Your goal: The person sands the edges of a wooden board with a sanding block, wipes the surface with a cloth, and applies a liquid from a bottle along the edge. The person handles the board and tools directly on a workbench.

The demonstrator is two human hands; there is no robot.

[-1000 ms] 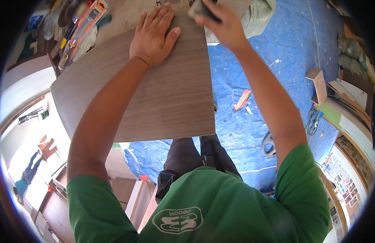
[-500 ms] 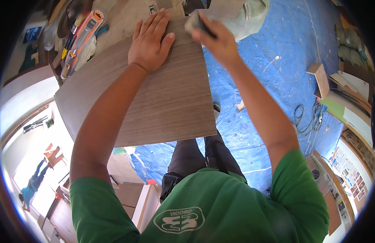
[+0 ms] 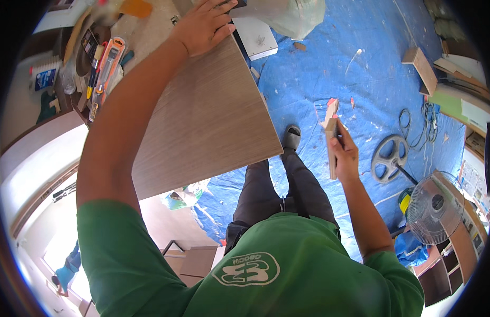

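Pointing toward view's top edge — wooden block (image 3: 331,159) | long axis barely tilted

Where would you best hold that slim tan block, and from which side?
Probably around its middle, from the right: the slim tan block is long but looks narrow enough for thumb and fingers to span. The right hand holds it from that side, leaving both ends showing.

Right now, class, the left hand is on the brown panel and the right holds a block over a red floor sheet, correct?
The colour is wrong: in the head view, the right hand holds the block over a blue floor sheet.
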